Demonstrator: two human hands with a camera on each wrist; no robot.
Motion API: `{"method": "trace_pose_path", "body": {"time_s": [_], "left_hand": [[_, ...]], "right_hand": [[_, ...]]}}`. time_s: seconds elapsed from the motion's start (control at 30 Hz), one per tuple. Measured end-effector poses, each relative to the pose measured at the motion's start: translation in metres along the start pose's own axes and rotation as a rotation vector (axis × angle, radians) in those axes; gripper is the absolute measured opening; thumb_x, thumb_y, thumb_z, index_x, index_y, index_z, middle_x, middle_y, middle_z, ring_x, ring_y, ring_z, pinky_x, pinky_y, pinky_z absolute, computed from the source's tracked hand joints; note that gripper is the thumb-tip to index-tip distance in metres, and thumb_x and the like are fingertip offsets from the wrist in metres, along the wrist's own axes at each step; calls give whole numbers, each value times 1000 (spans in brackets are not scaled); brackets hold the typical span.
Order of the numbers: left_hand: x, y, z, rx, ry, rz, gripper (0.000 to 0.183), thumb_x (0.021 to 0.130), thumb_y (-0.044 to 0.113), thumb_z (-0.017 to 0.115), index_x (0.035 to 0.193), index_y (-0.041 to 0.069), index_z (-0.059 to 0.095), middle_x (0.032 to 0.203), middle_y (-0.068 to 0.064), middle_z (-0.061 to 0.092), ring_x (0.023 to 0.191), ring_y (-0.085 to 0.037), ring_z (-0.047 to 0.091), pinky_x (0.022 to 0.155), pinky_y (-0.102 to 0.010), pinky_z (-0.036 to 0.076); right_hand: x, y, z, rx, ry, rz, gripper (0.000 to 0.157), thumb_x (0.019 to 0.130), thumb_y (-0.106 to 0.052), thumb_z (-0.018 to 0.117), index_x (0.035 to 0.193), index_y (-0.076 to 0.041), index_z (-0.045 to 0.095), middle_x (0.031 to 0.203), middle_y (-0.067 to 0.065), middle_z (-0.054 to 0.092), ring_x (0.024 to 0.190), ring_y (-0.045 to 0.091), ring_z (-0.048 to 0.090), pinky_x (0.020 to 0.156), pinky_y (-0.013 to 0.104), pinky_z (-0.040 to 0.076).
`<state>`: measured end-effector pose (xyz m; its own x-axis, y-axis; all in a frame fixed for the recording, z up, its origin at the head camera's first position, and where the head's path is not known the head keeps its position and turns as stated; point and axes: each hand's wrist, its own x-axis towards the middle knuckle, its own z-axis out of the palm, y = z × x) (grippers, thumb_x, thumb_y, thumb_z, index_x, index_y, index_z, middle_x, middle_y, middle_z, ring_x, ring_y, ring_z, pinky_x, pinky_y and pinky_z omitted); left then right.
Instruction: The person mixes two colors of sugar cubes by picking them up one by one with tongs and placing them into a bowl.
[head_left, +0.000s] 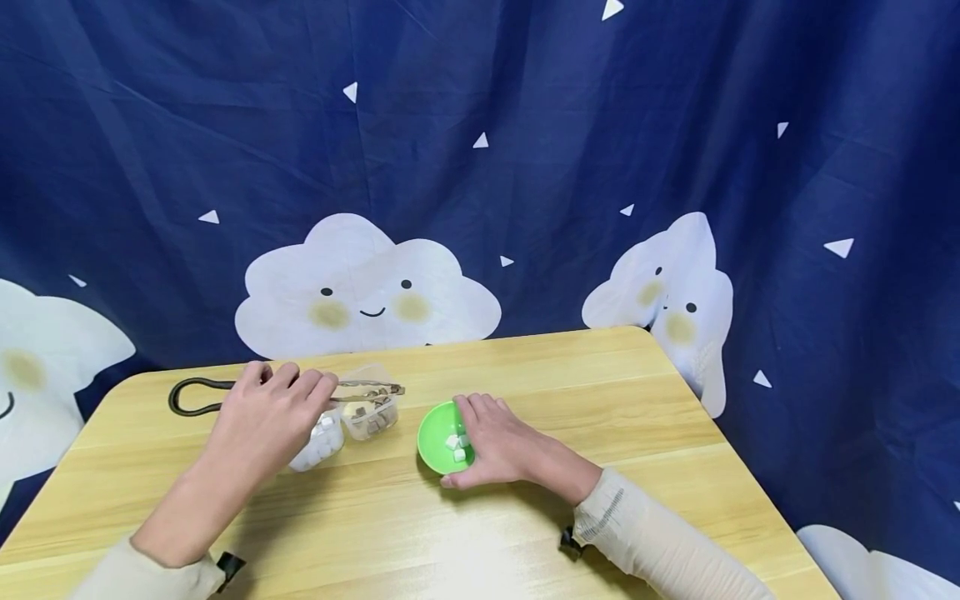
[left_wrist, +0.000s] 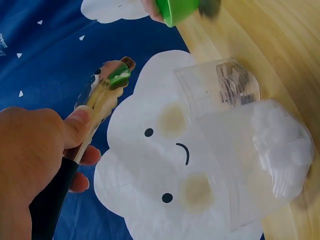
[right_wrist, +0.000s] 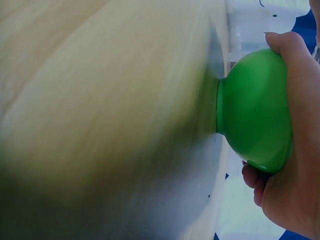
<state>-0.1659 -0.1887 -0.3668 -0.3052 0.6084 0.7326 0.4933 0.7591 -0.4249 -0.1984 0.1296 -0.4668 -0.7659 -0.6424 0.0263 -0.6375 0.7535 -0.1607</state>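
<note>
My left hand (head_left: pixel 273 417) grips a pair of metal food tongs (left_wrist: pixel 54 200) with a black handle. The scalloped tips (head_left: pixel 386 389) hang over a clear plastic tub of small dark and pale pieces (head_left: pixel 371 421); nothing can be made out between them. Beside it, partly behind the left hand, a second clear tub holds white pieces (head_left: pixel 318 443). Fingers and thumb of my right hand (head_left: pixel 502 446) clasp the rim of a small green bowl (head_left: pixel 431 437). A few white cubes (head_left: pixel 457 446) lie in the bowl. In the right wrist view its base is at the tabletop.
The wooden table (head_left: pixel 600 400) has its far edge against a dark blue curtain (head_left: pixel 525 192) printed with white clouds. A bright glare lies on the table's near middle. Small black clips (head_left: pixel 570 543) hang by both cuffs.
</note>
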Motion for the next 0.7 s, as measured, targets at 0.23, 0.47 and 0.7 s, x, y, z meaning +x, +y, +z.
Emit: {"method": "trace_pose_path", "body": {"time_s": [0.23, 0.47, 0.7], "left_hand": [[3, 8, 2, -14, 26, 12, 39, 111, 24, 40, 85, 3, 59, 64, -6, 56, 55, -27, 47, 58, -44, 40], [2, 16, 5, -32, 3, 2, 29, 105, 20, 45, 86, 4, 59, 65, -6, 57, 57, -27, 48, 60, -44, 40], [2, 22, 7, -54, -27, -4, 30, 107, 17, 41, 87, 5, 61, 67, -6, 60, 58, -28, 51, 61, -44, 42]], "right_hand": [[1, 1, 1, 0, 4, -3, 110, 70, -82, 68, 146, -9, 37, 117, 2, 53, 105, 14, 48, 92, 30, 45], [1, 2, 2, -6, 0, -5, 110, 70, -83, 67, 147, -10, 37, 117, 1, 53, 105, 14, 47, 92, 30, 45], [0, 0, -1, -1, -5, -5, 111, 71, -83, 66, 148, -9, 37, 118, 2, 53, 105, 14, 48, 92, 30, 45]]}}
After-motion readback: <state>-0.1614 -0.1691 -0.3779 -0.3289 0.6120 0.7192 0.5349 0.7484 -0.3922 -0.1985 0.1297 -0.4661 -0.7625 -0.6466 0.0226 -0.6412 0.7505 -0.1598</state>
